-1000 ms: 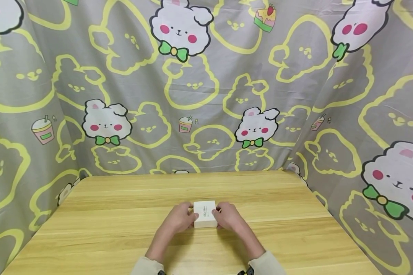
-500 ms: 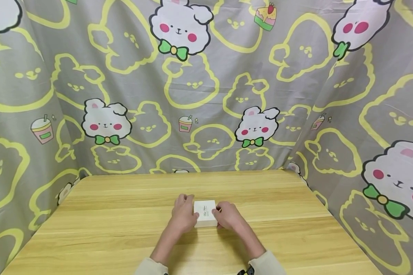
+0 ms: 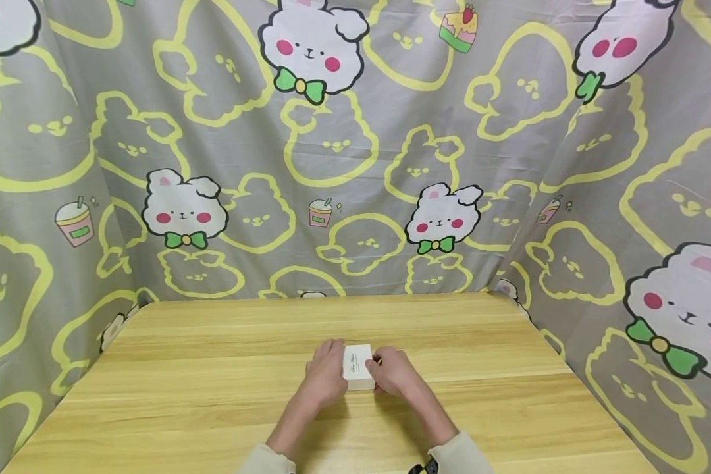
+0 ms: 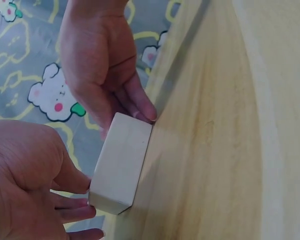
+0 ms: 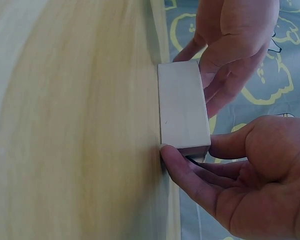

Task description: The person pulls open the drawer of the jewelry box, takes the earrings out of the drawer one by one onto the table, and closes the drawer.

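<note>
White box (image 3: 358, 368) sits mid-width on the table (image 3: 213, 395), right hand (image 3: 393, 372) pinching its right side, left hand (image 3: 327, 375) straight-fingered along its left; probably light, stiff, slightly slick, best held by opposite sides.

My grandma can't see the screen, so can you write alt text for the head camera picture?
A small white box with dark writing sits on a wood-grain table, a person's left hand touching its left side, the right hand gripping its right. Behind hangs grey cloth printed with yellow outlines and white bunnies.
</note>
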Tool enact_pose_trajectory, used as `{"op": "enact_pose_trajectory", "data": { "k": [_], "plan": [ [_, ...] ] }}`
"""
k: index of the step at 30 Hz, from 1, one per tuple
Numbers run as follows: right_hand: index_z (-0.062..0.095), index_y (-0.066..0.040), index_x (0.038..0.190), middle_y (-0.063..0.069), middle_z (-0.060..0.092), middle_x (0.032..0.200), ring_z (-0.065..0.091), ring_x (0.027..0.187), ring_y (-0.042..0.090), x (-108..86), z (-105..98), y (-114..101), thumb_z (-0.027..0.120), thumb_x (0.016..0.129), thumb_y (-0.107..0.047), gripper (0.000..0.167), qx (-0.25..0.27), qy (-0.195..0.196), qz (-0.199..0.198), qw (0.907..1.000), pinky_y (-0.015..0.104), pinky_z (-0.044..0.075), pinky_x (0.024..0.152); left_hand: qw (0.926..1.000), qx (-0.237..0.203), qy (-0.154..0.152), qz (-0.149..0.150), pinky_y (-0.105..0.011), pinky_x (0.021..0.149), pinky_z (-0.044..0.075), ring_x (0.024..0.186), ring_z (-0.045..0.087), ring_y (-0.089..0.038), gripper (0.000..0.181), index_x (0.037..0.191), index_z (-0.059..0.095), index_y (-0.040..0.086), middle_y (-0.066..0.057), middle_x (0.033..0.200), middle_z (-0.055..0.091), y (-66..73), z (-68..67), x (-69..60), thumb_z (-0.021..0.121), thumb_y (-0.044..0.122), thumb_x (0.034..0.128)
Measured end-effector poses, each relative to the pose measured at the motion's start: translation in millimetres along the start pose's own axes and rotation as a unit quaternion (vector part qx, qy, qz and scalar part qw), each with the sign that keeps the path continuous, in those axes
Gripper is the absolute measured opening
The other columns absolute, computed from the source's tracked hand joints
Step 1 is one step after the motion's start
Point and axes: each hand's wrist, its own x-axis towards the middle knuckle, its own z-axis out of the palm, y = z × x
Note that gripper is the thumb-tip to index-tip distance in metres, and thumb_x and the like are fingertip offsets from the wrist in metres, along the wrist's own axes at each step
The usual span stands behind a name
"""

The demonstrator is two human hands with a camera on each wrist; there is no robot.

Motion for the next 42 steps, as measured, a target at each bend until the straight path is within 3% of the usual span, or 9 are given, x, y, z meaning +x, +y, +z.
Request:
{"op": "enact_pose_trajectory", "data": {
  "k": [5, 11, 13, 17, 20, 23, 29, 34, 42],
  "plan": [
    [0.065, 0.007, 0.097, 0.011, 0.067, 0.078, 0.067, 0.054, 0.021, -0.8, 0, 0, 0.059, 0.099, -0.009, 0.018, -0.004, 0.002, -0.005, 1.0000, 0.027, 0.049, 0.050, 0.9999, 0.003, -0.009, 0.008, -0.068, 0.103, 0.039, 0.131, 0.046, -0.048, 0.079, 0.143, 0.046, -0.008, -0.025, 0.143, 0.051, 0.8, 2.2, -0.2, 0.060, -0.023, 0.0670],
    [0.065, 0.007, 0.097, 0.010, 0.067, 0.076, 0.066, 0.054, 0.020, -0.7, 0, 0, 0.059, 0.100, -0.010, 0.018, -0.008, 0.001, -0.003, 1.0000, 0.027, 0.049, 0.050, 0.9978, -0.040, -0.048, 0.019, -0.062, 0.117, 0.028, 0.142, 0.037, -0.050, 0.078, 0.148, 0.034, -0.016, -0.036, 0.153, 0.035, 1.0, 1.2, -1.9, 0.050, -0.022, 0.0728],
    [0.066, 0.007, 0.097, 0.010, 0.066, 0.075, 0.066, 0.054, 0.020, -0.6, 1, 0, 0.059, 0.100, -0.010, 0.018, -0.011, 0.002, -0.003, 0.9999, 0.027, 0.049, 0.050, 0.9972, -0.045, -0.055, 0.023, -0.060, 0.118, 0.027, 0.143, 0.035, -0.050, 0.070, 0.149, 0.031, -0.017, -0.036, 0.155, 0.032, 0.5, 0.3, -2.3, 0.051, -0.016, 0.0819],
    [0.066, 0.007, 0.097, 0.010, 0.066, 0.076, 0.066, 0.055, 0.021, 0.1, 1, 0, 0.059, 0.100, -0.010, 0.018, -0.006, 0.001, 0.000, 1.0000, 0.027, 0.050, 0.051, 0.9968, -0.044, -0.059, 0.032, -0.058, 0.106, 0.043, 0.124, 0.052, -0.046, 0.065, 0.148, 0.034, -0.016, -0.031, 0.146, 0.042, 0.2, -1.7, -2.5, 0.065, 0.005, 0.0948],
    [0.066, 0.007, 0.098, 0.011, 0.066, 0.077, 0.066, 0.057, 0.021, 0.4, 0, 0, 0.058, 0.100, -0.010, 0.018, 0.005, -0.002, 0.004, 1.0000, 0.028, 0.051, 0.051, 0.9967, -0.045, -0.059, 0.033, -0.055, 0.093, 0.049, 0.109, 0.055, -0.037, 0.082, 0.147, 0.035, -0.013, -0.025, 0.140, 0.046, -0.4, -1.1, -2.2, 0.081, 0.018, 0.0861],
    [0.066, 0.008, 0.099, 0.011, 0.066, 0.079, 0.065, 0.058, 0.021, 0.5, 0, 1, 0.058, 0.100, -0.010, 0.019, 0.009, -0.004, 0.006, 0.9999, 0.028, 0.052, 0.051, 0.9971, -0.042, -0.058, 0.026, -0.054, 0.095, 0.048, 0.112, 0.054, -0.037, 0.094, 0.150, 0.034, -0.011, -0.024, 0.144, 0.044, -1.3, 1.6, -2.2, 0.087, 0.021, 0.0790],
    [0.065, 0.009, 0.100, 0.011, 0.066, 0.077, 0.066, 0.057, 0.020, 0.4, 1, 1, 0.058, 0.101, -0.009, 0.020, 0.007, -0.009, 0.003, 0.9999, 0.028, 0.052, 0.051, 0.9974, -0.051, -0.045, 0.022, -0.057, 0.107, 0.044, 0.125, 0.053, -0.043, 0.089, 0.151, 0.030, -0.013, -0.032, 0.152, 0.036, -2.2, 8.4, -3.6, 0.082, 0.014, 0.0843],
    [0.065, 0.008, 0.099, 0.010, 0.066, 0.075, 0.065, 0.055, 0.020, 0.4, 1, 0, 0.058, 0.100, -0.009, 0.019, -0.001, -0.005, 0.001, 1.0000, 0.029, 0.051, 0.050, 0.9972, -0.059, -0.038, 0.025, -0.060, 0.112, 0.037, 0.140, 0.040, -0.051, 0.081, 0.152, 0.028, -0.014, -0.038, 0.158, 0.024, 0.5, 10.3, -5.9, 0.075, 0.007, 0.0899],
    [0.066, 0.008, 0.099, 0.010, 0.065, 0.074, 0.065, 0.055, 0.020, 0.3, 0, 0, 0.058, 0.100, -0.009, 0.019, 0.002, -0.003, 0.002, 1.0000, 0.028, 0.051, 0.050, 0.9972, -0.051, -0.043, 0.035, -0.058, 0.110, 0.040, 0.137, 0.043, -0.050, 0.081, 0.152, 0.027, -0.014, -0.036, 0.158, 0.027, -2.2, 11.7, -4.6, 0.074, 0.005, 0.0896]
  ]
}}
